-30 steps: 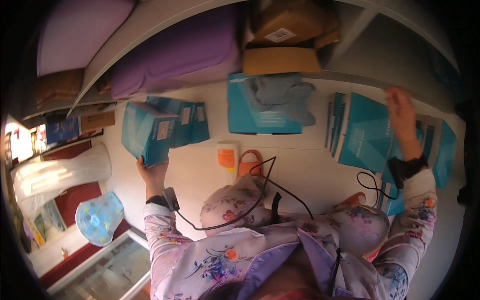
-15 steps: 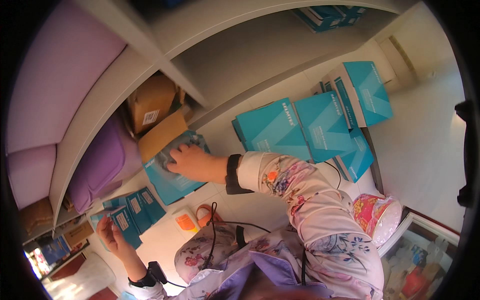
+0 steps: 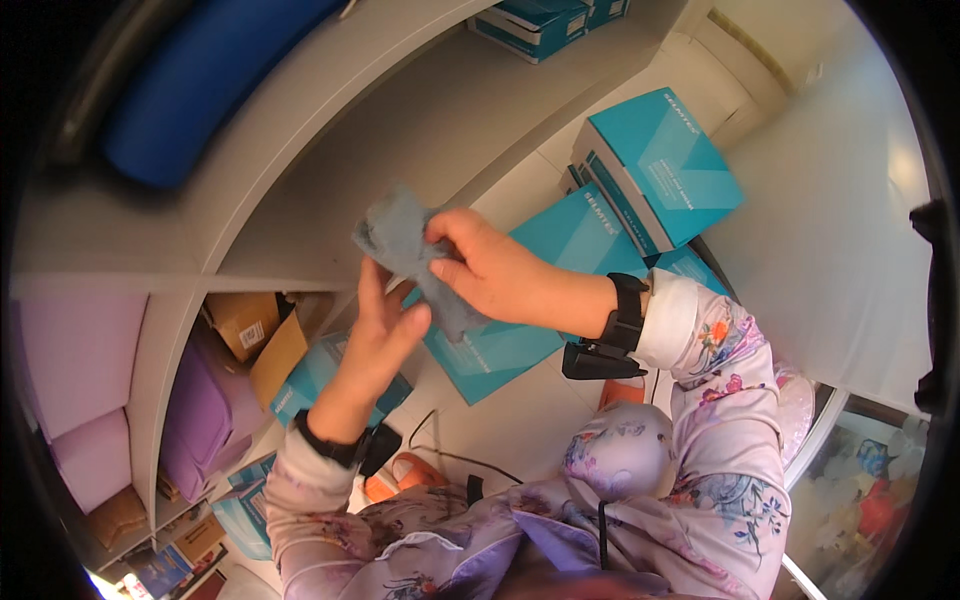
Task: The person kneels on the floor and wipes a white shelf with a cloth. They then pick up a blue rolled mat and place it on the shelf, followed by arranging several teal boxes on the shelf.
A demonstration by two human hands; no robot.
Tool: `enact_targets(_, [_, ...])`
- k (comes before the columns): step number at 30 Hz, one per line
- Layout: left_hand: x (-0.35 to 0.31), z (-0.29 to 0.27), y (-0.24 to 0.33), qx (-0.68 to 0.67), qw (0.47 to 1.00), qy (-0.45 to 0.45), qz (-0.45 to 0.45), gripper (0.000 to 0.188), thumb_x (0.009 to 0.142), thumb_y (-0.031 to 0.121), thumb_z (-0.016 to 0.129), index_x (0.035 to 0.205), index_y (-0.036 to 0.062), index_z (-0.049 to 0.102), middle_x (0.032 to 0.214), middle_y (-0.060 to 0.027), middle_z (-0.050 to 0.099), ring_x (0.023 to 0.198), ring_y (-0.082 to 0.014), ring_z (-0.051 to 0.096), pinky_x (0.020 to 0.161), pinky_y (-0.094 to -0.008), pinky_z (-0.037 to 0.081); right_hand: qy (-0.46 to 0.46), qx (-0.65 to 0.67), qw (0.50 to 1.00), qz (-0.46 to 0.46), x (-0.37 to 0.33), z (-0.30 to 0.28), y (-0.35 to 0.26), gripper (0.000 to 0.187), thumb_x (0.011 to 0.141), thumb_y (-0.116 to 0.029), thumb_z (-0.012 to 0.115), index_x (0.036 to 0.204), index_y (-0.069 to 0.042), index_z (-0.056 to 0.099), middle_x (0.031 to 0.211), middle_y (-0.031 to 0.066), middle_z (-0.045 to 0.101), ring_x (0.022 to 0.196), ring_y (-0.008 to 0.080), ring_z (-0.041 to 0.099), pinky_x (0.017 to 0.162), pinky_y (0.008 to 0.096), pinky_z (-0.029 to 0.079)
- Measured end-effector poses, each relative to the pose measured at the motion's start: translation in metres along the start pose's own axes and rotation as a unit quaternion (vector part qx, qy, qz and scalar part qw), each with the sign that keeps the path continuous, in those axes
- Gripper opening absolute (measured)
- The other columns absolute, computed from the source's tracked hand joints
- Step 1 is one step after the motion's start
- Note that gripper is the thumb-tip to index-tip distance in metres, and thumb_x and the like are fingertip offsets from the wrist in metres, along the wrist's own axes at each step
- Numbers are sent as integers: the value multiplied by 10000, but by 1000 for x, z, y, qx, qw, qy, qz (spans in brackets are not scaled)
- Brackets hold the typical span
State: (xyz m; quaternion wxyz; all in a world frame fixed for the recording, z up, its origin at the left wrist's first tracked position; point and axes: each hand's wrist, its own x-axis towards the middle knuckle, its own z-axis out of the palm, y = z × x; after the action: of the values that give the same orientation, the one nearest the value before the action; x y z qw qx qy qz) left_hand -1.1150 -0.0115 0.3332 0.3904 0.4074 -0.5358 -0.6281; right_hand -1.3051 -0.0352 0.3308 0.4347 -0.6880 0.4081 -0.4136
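My right hand [image 3: 490,268] pinches a crumpled grey-blue cloth [image 3: 398,228] between thumb and fingers, up in front of the shelving. Part of the cloth hangs down below that hand. Just under it is my left hand [image 3: 375,345], thumb and fingers apart, with its fingertips at the cloth's lower edge; whether they touch it I cannot tell. Below and behind the hands lie teal boxes on the floor, among them a flat teal box [image 3: 490,355] and a taller teal and white box [image 3: 665,165] at the right.
A grey shelf unit [image 3: 330,190] curves across the upper left. Its lower bay holds purple cases [image 3: 205,415] and a brown carton [image 3: 243,325]. A blue rounded object [image 3: 190,100] is at the top left. A dark cable [image 3: 465,458] crosses the floor by an orange slipper [image 3: 415,470].
My right hand has lifted from the teal box by the brown carton and now holds the grey-blue cloth. My left hand has risen from the lower left to meet it. The view has shifted.
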Motion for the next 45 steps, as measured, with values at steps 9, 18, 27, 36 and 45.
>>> enact_targets(9, [152,41,-4,-153,978,129,-54,469,894,63,528,1314,36,322,1244,-119,475,1124,-234,497,968,-333,399,59,-206,976,-40,53,-140,36,148,831,-149,544,933,-51,587,958,144,565,874,345,573,737,429,482])
enact_targets(18, [325,42,-34,406,872,271,-47,654,773,274,692,1264,-51,408,1308,-215,441,1229,-309,411,1002,-379,353,164,-217,960,-61,101,-183,102,120,812,-133,530,868,-50,596,862,137,586,786,349,586,667,430,494])
enact_targets(27, [449,120,-74,111,982,116,-95,381,877,275,584,1104,-21,504,974,-135,535,840,-252,585,735,-337,512,208,-151,961,-107,96,-189,101,104,756,-117,582,852,-79,571,800,95,530,708,297,590,569,395,483])
enact_targets(36, [493,138,-81,-24,976,114,-183,372,936,302,444,1142,-7,414,962,-159,522,843,-287,597,786,-391,534,209,-98,963,-142,98,-196,103,171,727,-73,623,893,-82,583,766,72,529,642,264,564,538,350,465])
enact_targets(45, [492,145,-82,93,977,127,-147,295,949,255,382,1061,-11,445,910,-172,569,824,-288,631,754,-405,544,205,-60,968,-132,101,-201,101,173,718,-44,625,888,-75,608,750,74,533,624,257,565,532,343,462])
